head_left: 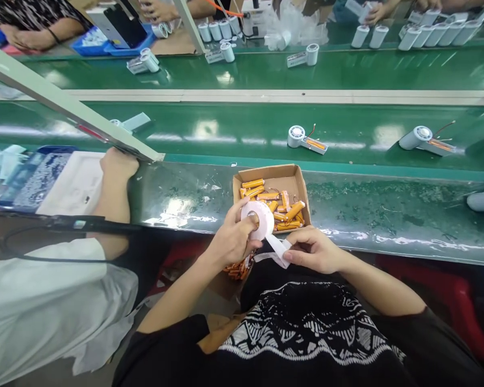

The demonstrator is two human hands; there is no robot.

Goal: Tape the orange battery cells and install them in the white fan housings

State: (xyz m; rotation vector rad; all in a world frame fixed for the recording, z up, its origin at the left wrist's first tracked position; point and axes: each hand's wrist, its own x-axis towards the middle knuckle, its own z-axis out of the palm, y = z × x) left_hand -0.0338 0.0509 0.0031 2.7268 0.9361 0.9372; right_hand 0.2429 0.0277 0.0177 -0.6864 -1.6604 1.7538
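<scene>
My left hand (236, 234) grips a roll of white tape (265, 219), with its thumb at the core. A loose white strip (278, 248) runs from the roll to my right hand (312, 250), whose thumb and fingers pinch it. Both hands are just in front of the bench edge, over my lap. Right behind them on the bench sits a shallow cardboard box (302, 185) that holds several orange-wrapped battery cells (269, 196) with thin wires. The roll hides part of the box's front left.
Beyond the bench runs a green conveyor belt (242, 126) bearing white fan-like units (296, 136). At left, a co-worker's arm (116, 183) reaches beside a blue tray (36, 180), under a slanted metal bar (64, 102). More orange cells (237, 270) lie below the bench edge. Other people work across the line.
</scene>
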